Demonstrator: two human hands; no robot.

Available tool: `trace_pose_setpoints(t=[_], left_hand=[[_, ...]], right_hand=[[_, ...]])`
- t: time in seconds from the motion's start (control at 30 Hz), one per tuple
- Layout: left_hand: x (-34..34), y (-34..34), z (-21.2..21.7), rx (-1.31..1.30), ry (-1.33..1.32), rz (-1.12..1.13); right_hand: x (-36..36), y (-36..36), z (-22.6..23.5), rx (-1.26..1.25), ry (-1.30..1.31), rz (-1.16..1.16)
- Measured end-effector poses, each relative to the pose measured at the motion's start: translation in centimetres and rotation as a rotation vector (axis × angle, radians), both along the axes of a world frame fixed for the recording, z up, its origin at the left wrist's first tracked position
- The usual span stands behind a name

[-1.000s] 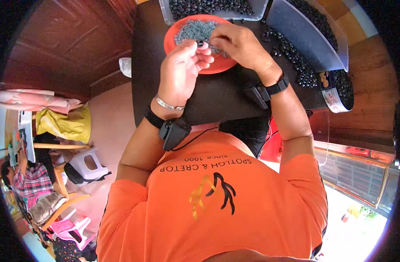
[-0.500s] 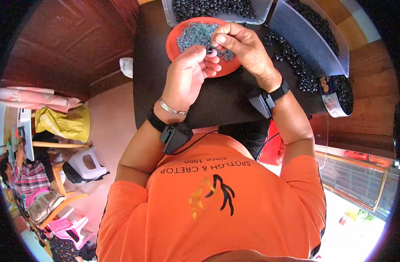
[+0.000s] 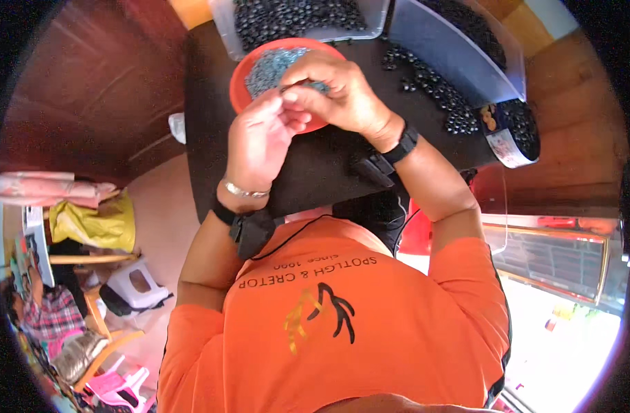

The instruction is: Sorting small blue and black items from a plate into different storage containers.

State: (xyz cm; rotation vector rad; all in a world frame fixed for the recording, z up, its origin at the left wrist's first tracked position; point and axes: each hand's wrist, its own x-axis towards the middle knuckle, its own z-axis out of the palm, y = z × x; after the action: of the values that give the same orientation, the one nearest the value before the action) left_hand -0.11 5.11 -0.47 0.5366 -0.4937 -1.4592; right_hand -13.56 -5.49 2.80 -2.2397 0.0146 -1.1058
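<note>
A round orange-red bowl (image 3: 240,88) sits on the black tabletop, just below a clear plastic tub; it holds a heap of small grey-blue beads (image 3: 270,63), loose and piled toward its upper left; its right and lower parts are covered from this angle; a tiny dark piece (image 3: 292,87), too small to identify, is pinched between fingertips just above the bowl's middle.

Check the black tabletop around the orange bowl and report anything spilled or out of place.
Small black ring-shaped parts lie loose on the black tabletop, right of the orange bowl, strewn beside the grey bin instead of inside a container. Both hands, left hand and right hand, meet over the bowl. Nothing looks damaged.
</note>
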Motion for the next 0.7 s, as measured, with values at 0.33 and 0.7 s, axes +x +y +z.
trace_pose_setpoints(t=[0.33, 0.7], left_hand=[[-0.4, 0.1, 0.8, -0.007, -0.099, 0.05], [-0.5, 0.5, 1.2, -0.043, -0.282, 0.107]], right_hand=[[-0.4, 0.6, 0.5, -0.125, -0.015, -0.122], [-0.5, 0.2, 0.1, 0.559, 0.08, 0.163]])
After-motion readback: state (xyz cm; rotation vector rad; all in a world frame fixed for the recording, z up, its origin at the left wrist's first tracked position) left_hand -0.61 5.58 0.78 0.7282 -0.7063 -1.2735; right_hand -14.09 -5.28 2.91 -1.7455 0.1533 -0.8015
